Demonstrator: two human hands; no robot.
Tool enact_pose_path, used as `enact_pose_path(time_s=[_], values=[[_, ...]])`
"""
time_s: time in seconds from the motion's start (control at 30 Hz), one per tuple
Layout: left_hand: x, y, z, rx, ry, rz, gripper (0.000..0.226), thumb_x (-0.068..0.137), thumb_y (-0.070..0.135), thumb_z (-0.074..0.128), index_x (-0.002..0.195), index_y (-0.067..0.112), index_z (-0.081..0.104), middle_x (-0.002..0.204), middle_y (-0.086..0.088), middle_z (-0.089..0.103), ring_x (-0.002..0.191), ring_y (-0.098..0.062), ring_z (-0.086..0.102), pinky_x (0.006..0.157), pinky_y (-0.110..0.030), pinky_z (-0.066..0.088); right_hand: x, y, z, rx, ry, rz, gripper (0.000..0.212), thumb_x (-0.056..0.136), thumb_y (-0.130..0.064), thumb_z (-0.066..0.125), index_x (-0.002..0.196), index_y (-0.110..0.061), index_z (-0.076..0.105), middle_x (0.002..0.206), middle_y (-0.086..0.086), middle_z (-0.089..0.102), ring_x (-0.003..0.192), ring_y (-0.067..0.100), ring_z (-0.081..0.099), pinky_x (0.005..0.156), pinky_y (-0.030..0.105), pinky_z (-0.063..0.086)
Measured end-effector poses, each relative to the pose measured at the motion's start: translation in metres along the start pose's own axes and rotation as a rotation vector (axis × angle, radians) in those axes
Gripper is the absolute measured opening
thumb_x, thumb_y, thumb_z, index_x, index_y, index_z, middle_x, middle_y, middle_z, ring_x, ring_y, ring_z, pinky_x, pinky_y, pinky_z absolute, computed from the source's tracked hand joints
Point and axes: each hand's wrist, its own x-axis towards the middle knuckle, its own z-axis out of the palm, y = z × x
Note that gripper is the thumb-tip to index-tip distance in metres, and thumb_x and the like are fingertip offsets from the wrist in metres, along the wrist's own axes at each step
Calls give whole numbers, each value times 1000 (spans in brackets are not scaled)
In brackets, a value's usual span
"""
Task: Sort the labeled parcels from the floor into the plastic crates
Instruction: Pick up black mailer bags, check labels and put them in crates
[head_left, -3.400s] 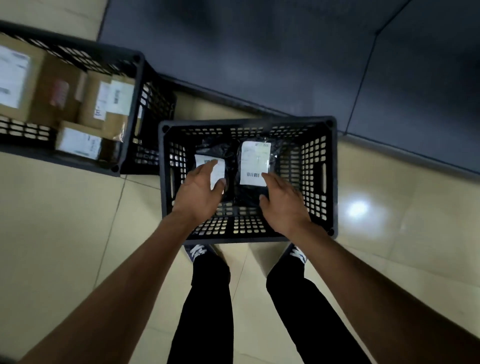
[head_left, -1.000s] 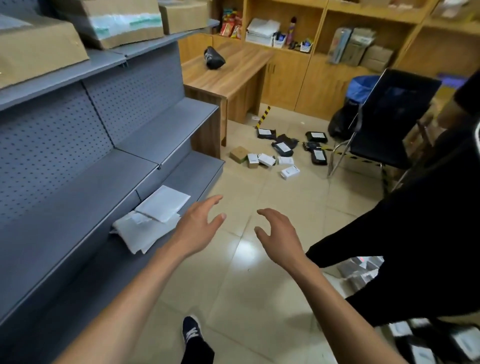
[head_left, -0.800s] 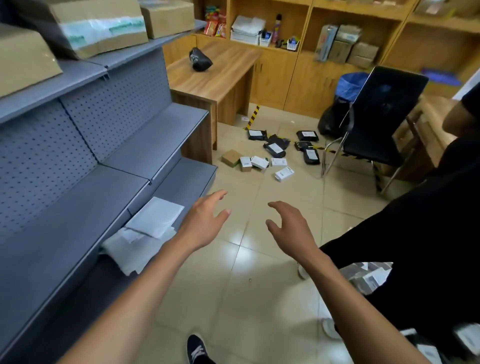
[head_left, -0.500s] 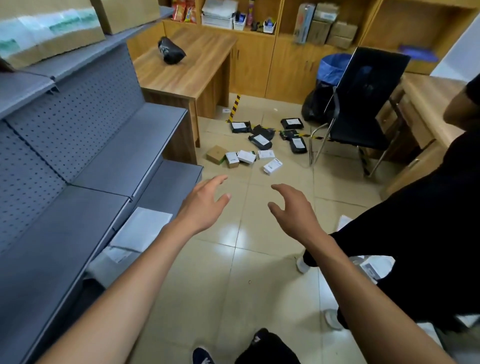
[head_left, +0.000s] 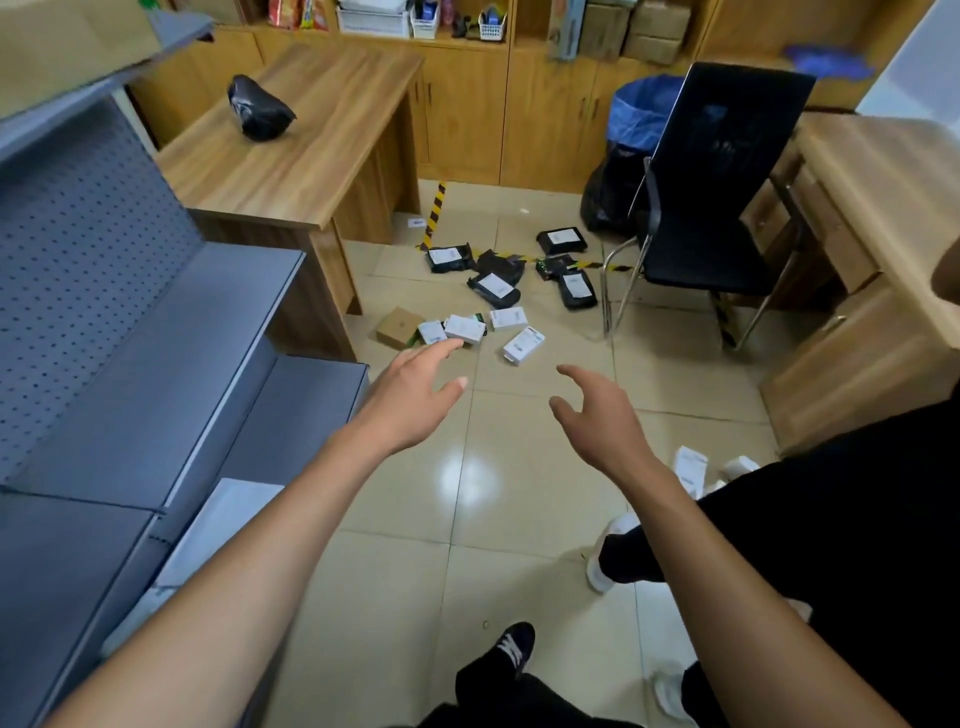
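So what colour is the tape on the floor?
Yellow and black stripes on the floor tape, clearest in the head view.

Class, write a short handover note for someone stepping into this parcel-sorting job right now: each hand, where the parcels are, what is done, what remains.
Left hand: open, empty, raised over the tiled floor.
Right hand: open, empty, likewise.
Small white labelled boxes and a brown cardboard box lie ahead by the wooden desk; black labelled plastic mailers lie beyond, near the black chair.
No crate in view; nothing picked up now.
Left: collect all these and crate them.
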Motion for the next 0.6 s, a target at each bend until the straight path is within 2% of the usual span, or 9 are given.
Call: enact_pose_path(time_s=[0.1,0.27,0.37,0.6], values=[[43,4,5,-16,8,-2,54,102,40,54,153,33,41,154,3,48,145,-19,37,117,-44,35,42,2,-4,3,-21,-22,47,100,-27,59,146,-21,51,148,-3,54,138,20,46,108,36,39],[105,1,12,-34,2,-19,51,102,35,57,151,28,46,148,4,53,141,-20,41,114,-35,34,104,9,-5,8,-49,-25,47,98,-25,59,145,-18,53,146,-1,56,137,21,47,107,32,38],[148,-10,15,-44,-16,-41,52,101,36,58,151,28,46,148,3,54,140,-21,43,115,-39,36,145,11,0,8,-73,-13,47,98,-23,60,145,-17,54,147,0,55,137,21,47,107,30,36],[275,-18,13,-131,-21,-30,49,101,36,59,148,29,49,144,5,58,133,-23,50,109,-39,41,240,25,-2,-64,-96,71,47,97,-23,60,144,-16,54,147,2,56,137,23,47,109,35,39]])
